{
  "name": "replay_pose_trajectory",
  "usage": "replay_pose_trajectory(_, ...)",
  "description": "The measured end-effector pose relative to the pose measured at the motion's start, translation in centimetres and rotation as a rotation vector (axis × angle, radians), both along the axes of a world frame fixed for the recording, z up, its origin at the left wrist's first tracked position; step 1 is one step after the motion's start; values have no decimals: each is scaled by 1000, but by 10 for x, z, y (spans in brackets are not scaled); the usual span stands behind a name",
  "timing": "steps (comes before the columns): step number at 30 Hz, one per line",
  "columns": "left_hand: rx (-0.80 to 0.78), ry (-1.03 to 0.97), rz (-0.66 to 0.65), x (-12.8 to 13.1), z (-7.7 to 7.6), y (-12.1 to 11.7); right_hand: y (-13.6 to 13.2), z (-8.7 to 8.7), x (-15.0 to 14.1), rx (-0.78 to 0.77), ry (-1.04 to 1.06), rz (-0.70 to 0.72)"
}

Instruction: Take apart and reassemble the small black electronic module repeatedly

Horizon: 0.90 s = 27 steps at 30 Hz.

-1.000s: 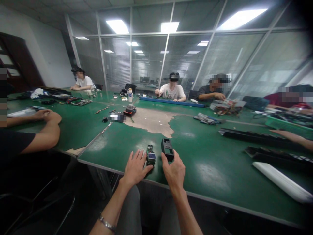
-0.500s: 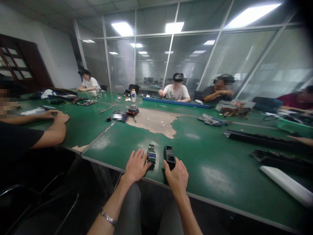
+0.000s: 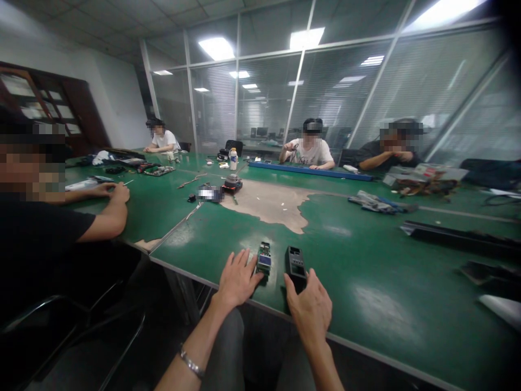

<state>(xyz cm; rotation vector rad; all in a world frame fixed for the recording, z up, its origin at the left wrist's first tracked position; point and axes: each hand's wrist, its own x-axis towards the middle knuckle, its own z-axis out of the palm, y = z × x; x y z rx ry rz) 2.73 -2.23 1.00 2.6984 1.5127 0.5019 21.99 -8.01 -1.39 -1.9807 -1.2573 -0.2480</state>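
A green circuit board module with a small blue-lit display stands on the green table top, close to the near edge. My left hand rests on the table with its fingers apart, and its thumb reaches the lower end of the board. To the right, a dark grey plastic device casing with rectangular openings stands tilted. My right hand is closed around the casing's lower end, hiding that part.
A co-worker's arm and hand lie on the table at left. Farther off are a worn tan patch, electronic parts, a white bottle and a blue strip. Long black parts lie at right.
The whole scene has shifted right in the picture as my view turned left. My hands stay with the same objects, and the casing stands a little more upright.
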Motion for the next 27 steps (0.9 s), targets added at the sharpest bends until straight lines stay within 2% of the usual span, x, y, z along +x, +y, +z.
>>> replay_pose_trajectory(4,-1,3,-18,-2,-2,2,2,2,-2,-16,-10,-38)
replay_pose_trajectory(13,-1,-3,-23,-4,-4,2,2,7,2,-35,39,0)
replay_pose_trajectory(19,0,-20,-13,-3,-7,3,9,34,-11,3,212,23)
replay_pose_trajectory(23,5,-31,-16,-3,-6,3,18,51,-28,64,219,116)
replay_pose_trajectory(27,8,-32,-14,-4,-5,3,28,60,-44,96,176,162)
